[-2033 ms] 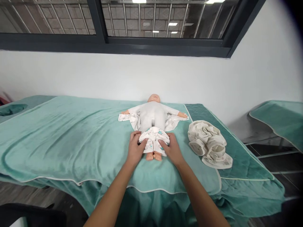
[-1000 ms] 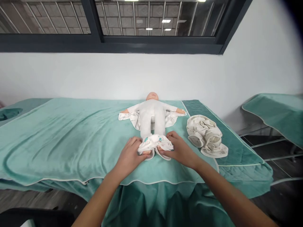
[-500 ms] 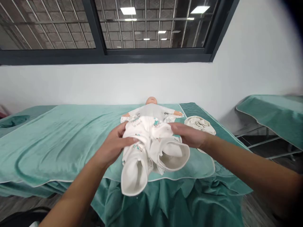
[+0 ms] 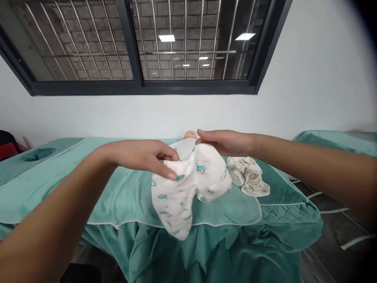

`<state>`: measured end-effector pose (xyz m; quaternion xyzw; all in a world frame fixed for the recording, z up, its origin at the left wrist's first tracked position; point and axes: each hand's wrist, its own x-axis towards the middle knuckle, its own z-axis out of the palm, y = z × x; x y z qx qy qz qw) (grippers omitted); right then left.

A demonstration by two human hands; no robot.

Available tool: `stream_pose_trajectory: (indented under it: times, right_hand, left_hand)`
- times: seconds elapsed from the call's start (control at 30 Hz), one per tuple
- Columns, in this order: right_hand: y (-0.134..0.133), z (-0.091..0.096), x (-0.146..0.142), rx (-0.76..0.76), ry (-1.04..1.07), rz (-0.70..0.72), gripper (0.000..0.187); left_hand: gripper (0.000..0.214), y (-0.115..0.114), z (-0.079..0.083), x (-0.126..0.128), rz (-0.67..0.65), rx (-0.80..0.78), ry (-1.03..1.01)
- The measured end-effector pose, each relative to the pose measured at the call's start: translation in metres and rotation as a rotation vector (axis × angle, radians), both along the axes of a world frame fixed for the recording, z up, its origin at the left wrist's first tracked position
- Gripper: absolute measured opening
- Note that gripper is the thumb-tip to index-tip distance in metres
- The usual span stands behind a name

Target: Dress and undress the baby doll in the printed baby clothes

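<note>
A pair of white baby trousers (image 4: 184,186) with small teal prints hangs in the air above the near edge of the bed. My left hand (image 4: 147,157) pinches its waistband on the left, fingers closed on the cloth. My right hand (image 4: 225,142) grips the waistband on the right. Behind the trousers lies a baby doll (image 4: 190,135) on its back, mostly hidden; only its head and a bit of white torso show.
A teal towel (image 4: 118,192) covers the bed. A crumpled cream garment (image 4: 249,177) lies to the right of the doll. A second teal-covered bed (image 4: 338,141) stands at the right, with dark floor between. A window sits above the white wall.
The trousers have been pulled off the doll's legs and lifted up toward me. Both hands rose with them, and the camera tilted upward.
</note>
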<state>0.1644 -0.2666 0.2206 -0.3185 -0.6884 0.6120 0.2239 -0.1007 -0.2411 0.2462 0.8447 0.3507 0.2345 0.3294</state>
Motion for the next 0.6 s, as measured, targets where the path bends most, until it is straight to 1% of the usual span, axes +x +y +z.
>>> stream_pose_trajectory:
  times: [0.07, 0.1, 0.17, 0.27, 0.3, 0.37, 0.43, 0.47, 0.53, 0.6]
  right_hand:
    - [-0.009, 0.008, -0.003, 0.070, -0.129, 0.032, 0.048]
    - [-0.013, 0.011, -0.005, 0.117, -0.182, 0.034, 0.043]
    - [-0.021, 0.017, -0.010, 0.194, -0.248, 0.012, 0.037]
    - [-0.030, 0.024, -0.014, 0.236, -0.280, -0.035, 0.035]
    - [-0.033, 0.027, -0.014, 0.257, -0.290, -0.052, 0.034]
    - [-0.039, 0.035, -0.012, 0.354, -0.297, -0.118, 0.030]
    - [-0.044, 0.045, -0.007, 0.476, -0.249, -0.213, 0.028]
    - [-0.047, 0.049, -0.003, 0.513, -0.211, -0.253, 0.027]
    - [-0.050, 0.053, 0.005, 0.519, -0.149, -0.311, 0.026]
    - [-0.049, 0.050, 0.012, 0.457, -0.176, -0.346, 0.024]
  left_hand:
    - [0.022, -0.008, -0.003, 0.012, -0.160, -0.021, 0.179]
    - [0.020, -0.012, -0.004, 0.017, -0.198, -0.007, 0.221]
    - [0.018, -0.017, -0.004, 0.024, -0.133, 0.101, 0.156]
    - [0.018, -0.025, 0.002, 0.024, -0.020, 0.240, 0.107]
    - [0.020, -0.028, 0.005, 0.022, 0.000, 0.283, 0.114]
    - [0.028, -0.031, 0.010, 0.016, 0.034, 0.399, 0.122]
    - [0.037, -0.031, 0.013, 0.008, 0.069, 0.532, 0.111]
    - [0.039, -0.030, 0.013, 0.003, 0.086, 0.594, 0.114]
    - [0.041, -0.026, 0.012, -0.008, 0.123, 0.676, 0.169]
    - [0.042, -0.021, 0.008, -0.016, 0.193, 0.718, 0.270]
